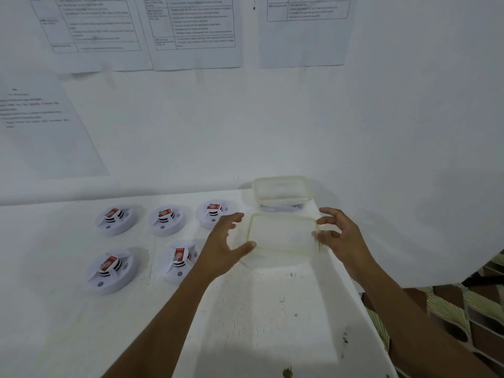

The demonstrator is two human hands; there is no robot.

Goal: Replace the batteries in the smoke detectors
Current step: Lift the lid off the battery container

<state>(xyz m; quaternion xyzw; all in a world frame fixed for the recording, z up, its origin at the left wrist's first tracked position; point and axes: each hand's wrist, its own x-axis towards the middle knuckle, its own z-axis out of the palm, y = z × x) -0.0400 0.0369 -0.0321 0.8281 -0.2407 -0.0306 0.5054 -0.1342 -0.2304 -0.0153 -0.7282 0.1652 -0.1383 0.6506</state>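
Five white round smoke detectors lie on the white table, three in a back row (116,220) (166,219) (214,213) and two in front (111,270) (181,261). Each one carries a red battery on top. A clear plastic box with a greenish rim (283,236) sits between my hands. My left hand (227,245) is spread beside it, the thumb touching its near left corner. The fingertips of my right hand (336,234) curl onto its right rim. Behind it stands a second clear box (282,190) with dark items inside.
The table (259,309) meets a white wall with several printed sheets (191,31) taped to it. The table's right edge runs diagonally near my right forearm, and a patterned floor (450,309) lies beyond it.
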